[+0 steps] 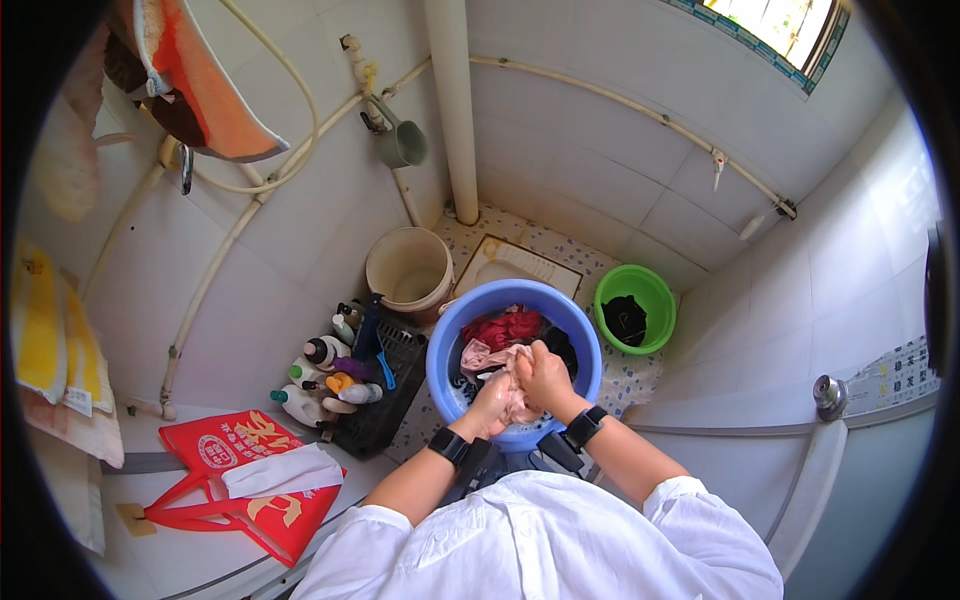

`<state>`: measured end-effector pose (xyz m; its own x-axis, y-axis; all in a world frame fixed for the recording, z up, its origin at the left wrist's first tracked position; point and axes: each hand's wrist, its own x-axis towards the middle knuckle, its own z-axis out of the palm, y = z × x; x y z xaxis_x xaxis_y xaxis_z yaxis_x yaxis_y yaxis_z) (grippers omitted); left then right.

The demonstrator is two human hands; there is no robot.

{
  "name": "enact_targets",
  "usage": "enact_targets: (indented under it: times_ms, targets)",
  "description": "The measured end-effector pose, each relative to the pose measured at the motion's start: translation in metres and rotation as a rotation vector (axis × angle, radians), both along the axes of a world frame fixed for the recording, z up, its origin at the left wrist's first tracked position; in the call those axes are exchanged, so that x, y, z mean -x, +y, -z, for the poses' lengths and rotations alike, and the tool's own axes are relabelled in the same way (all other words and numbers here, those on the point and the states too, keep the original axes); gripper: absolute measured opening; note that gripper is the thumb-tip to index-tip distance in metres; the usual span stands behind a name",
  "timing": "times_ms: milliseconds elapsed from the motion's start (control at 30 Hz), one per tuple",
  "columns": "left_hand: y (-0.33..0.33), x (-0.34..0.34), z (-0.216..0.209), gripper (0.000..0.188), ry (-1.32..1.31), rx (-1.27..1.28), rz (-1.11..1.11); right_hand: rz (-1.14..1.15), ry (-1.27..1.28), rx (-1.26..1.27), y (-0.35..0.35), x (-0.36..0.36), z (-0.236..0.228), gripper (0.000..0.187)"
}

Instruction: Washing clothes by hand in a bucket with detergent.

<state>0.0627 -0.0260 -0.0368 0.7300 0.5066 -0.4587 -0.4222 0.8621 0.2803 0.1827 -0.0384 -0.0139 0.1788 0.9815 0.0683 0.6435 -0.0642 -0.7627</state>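
Both of my hands are over a blue basin (pixel 440 345), gripping one wet, pale pink piece of clothing (pixel 517 398). My left hand (pixel 490 403) is closed around its left side, and my right hand (pixel 548 378) is closed on its upper right part, close against the left. Some of the pink cloth (pixel 483 355) bunches up beyond the left hand. Behind it in the basin lies a crumpled red garment (pixel 503 326), with dark cloth (pixel 560 352) beside it. A little suds and water show along the basin's inner left side. Black bands circle both wrists.
A green basin (pixel 660 318) holding something dark stands to the right. At the back left are a cream bucket (pixel 410 236) and a squat toilet (pixel 520 265). Several bottles (pixel 327 350) crowd a black crate (pixel 372 425). A red bag (pixel 215 437) lies left; a dipper (pixel 403 145) hangs above.
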Motion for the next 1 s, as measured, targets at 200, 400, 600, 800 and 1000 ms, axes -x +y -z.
enact_targets:
  times_ms: [200, 400, 600, 800, 1000]
  targets:
    - [0.002, 0.022, -0.028, 0.022, 0.434, -0.706, 0.064, 0.046, 1.071, 0.564, -0.025, -0.053, 0.038, 0.04]
    - [-0.008, 0.027, -0.021, 0.031, 0.39, -0.6, 0.29, -0.051, 1.545, 0.636, -0.019, -0.04, 0.049, 0.044]
    - [0.003, 0.045, 0.013, 0.043, 0.151, -0.106, 0.077, -0.138, 1.247, 0.502, 0.013, -0.034, -0.008, 0.039]
    - [0.031, 0.024, 0.021, 0.056, 0.118, -0.003, 0.064, -0.378, 0.581, 0.181, 0.014, 0.013, -0.033, 0.016]
    - [0.018, -0.008, 0.025, 0.019, 0.553, -0.267, -0.039, -0.131, 0.001, -0.097, 0.011, 0.001, 0.014, 0.017]
